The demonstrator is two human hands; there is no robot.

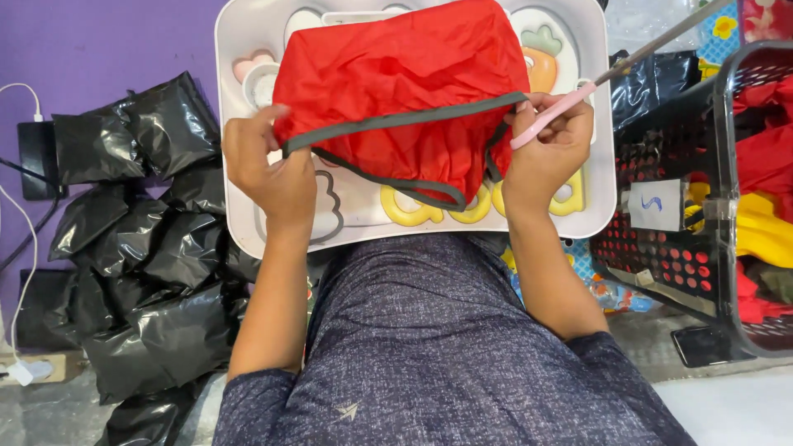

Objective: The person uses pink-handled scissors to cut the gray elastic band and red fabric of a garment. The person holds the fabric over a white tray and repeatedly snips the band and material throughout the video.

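Red fabric pouch held up over a white tray, scissors at its trim

Left hand (pixel 273 177) pinches the red pouch (pixel 405 91) at its grey-edged mouth, near the tray's (pixel 599 124) front edge; right hand (pixel 549 153) is closed round pink-handled scissors (pixel 615 70). If the taut grey trim (pixel 396 122) slackens, the blades could nick the fabric or a finger. Farther right stands a black basket (pixel 710 140).

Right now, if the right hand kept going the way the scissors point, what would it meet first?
Probably the black basket: the right hand holds pink-handled scissors aimed up-right over its rim. Depth is unclear.
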